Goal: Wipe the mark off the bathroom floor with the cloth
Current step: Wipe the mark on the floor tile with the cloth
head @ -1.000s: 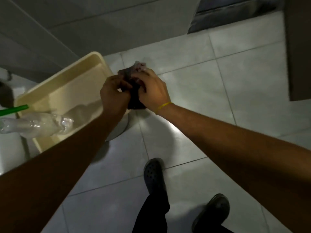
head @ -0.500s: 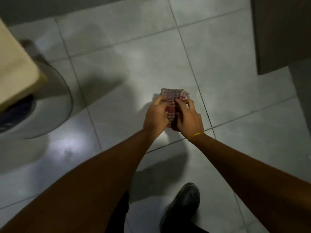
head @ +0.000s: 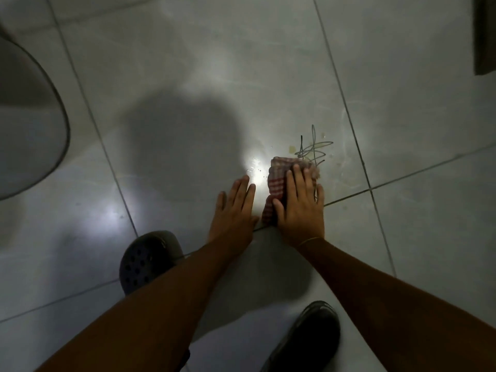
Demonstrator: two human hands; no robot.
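Observation:
A dark scribbled mark (head: pixel 312 149) runs across the pale grey floor tile (head: pixel 204 84), just beyond a folded red-and-white checked cloth (head: pixel 277 178). My right hand (head: pixel 299 205) lies flat on top of the cloth, fingers spread, pressing it to the floor; the cloth's far edge touches the near end of the mark. My left hand (head: pixel 234 210) rests flat on the bare tile beside the cloth, fingers apart, holding nothing.
A rounded grey fixture base (head: pixel 29 124) stands at the left edge. A dark panel (head: pixel 485 36) hangs at the top right. My two dark shoes (head: pixel 146 259) (head: pixel 312 336) stand on the tiles near the bottom. A bright light glare (head: pixel 255 170) shines beside the cloth.
Both hands dropped from holding the cloth in the air to the floor. The left hand let go of the cloth; the right now presses it down by the mark.

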